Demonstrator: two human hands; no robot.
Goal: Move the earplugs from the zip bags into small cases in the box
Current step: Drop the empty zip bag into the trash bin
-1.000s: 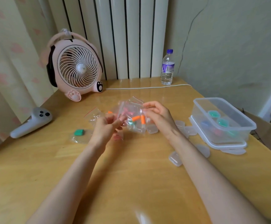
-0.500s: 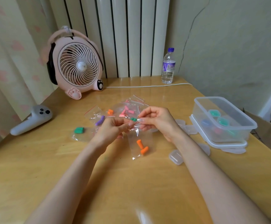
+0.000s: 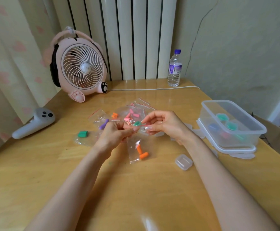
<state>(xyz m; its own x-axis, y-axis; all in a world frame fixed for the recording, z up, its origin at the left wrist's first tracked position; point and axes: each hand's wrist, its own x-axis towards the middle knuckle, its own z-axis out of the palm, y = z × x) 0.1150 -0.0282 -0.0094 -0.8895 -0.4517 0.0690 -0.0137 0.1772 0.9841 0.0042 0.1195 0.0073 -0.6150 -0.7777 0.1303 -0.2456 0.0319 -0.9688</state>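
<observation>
My left hand [image 3: 114,135] and my right hand [image 3: 165,125] both pinch the top edge of a clear zip bag [image 3: 132,152] that hangs between them over the table. Two orange earplugs [image 3: 141,151] lie at its bottom. Behind my hands lie more zip bags with pink earplugs [image 3: 130,115], an orange one [image 3: 114,115], a purple one [image 3: 103,124] and a green one [image 3: 137,123]. A green earplug [image 3: 82,134] sits to the left. A shut small clear case [image 3: 183,162] lies front right. The clear box [image 3: 232,124] at right holds several small cases.
A pink desk fan [image 3: 81,70] stands at the back left, its white cable [image 3: 152,89] running right. A water bottle [image 3: 174,69] stands at the back. A grey controller [image 3: 34,122] lies at the left edge. The box sits on its lid [image 3: 236,150]; more clear cases lie beside it.
One second ago the bag was held up sideways near the pile. Both hands have since turned it so it hangs down, with the orange earplugs at its bottom.
</observation>
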